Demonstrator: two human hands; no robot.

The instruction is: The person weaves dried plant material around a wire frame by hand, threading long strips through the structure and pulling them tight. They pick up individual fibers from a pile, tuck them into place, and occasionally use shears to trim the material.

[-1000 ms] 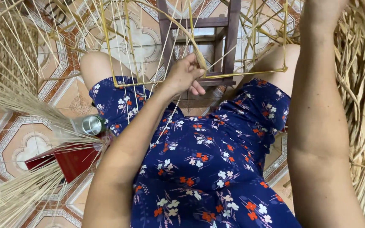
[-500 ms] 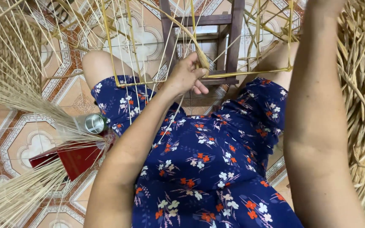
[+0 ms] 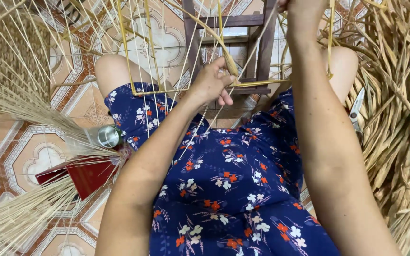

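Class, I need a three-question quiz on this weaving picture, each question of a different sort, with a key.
1. True or false: the left hand grips a flat strand at the frame.
2. What lies by the straw pile on the right? A) scissors B) a cup C) a hammer
3. Fill in: the metal can lies above a ___ box.

Key: 1 true; 2 A, the scissors; 3 red. The right hand is cut off by the top edge.
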